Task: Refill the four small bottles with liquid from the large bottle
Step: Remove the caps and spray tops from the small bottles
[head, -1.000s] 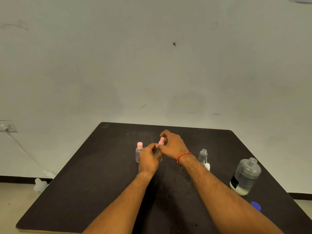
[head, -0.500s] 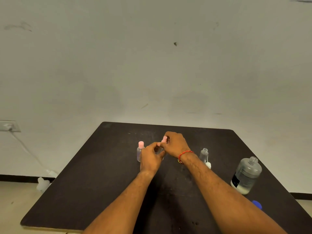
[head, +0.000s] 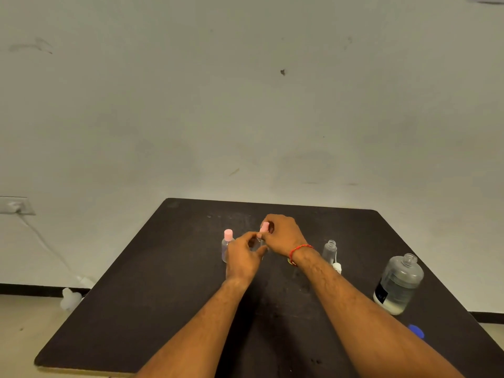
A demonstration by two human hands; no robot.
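On the black table, my left hand grips the body of a small clear bottle, mostly hidden behind my fingers. My right hand pinches that bottle's pink cap. Just left stands another small bottle with its pink cap on. To the right stands an uncapped small clear bottle, a small white cap lying beside it. The large clear bottle, uncapped and partly full, stands at the far right. Something yellow peeks out behind my right wrist.
A blue cap lies on the table near the right edge, in front of the large bottle. A white wall rises behind the table. On the floor at the left lie a white object and a cable from a wall socket.
Both hands stay on the same small bottle; my right hand's fingers have shifted slightly around the pink cap. The view has drifted a little.
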